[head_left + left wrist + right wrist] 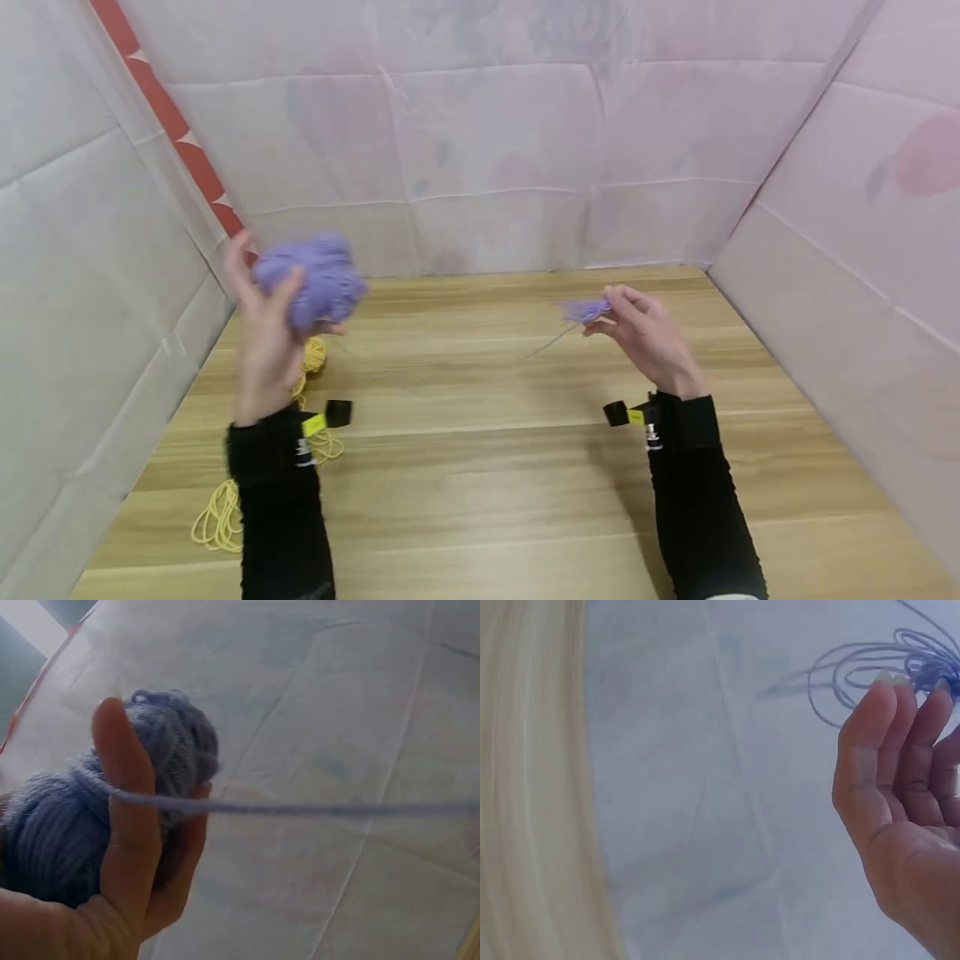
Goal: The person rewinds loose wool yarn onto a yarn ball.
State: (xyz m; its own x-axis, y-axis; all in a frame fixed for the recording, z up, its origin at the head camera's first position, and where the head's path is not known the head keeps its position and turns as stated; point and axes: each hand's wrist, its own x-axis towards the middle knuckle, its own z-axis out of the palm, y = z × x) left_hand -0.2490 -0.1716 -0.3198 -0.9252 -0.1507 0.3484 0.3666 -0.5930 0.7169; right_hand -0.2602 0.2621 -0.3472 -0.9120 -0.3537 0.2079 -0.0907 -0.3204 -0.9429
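Note:
My left hand [270, 342] grips a purple ball of yarn [318, 279], raised at the left above the table. Seen from the left wrist, the thumb and fingers wrap the wound yarn ball [56, 832], and a taut yarn strand [315, 808] runs from it across the thumb to the right. On the right, my right hand [652, 337] pinches a small bundle of looped purple yarn [587, 310], a thin strand trailing down and left from it. In the right wrist view the loose yarn loops [855, 667] fan out past the fingertips, partly cut off by the frame edge.
A small yellow yarn ball [314, 355] lies on the wooden table [480, 500] behind the left wrist. Loose yellow yarn [219, 521] lies by the left forearm, partly hidden by it. Pale sheet-covered walls [487, 133] enclose the table at the back and sides.

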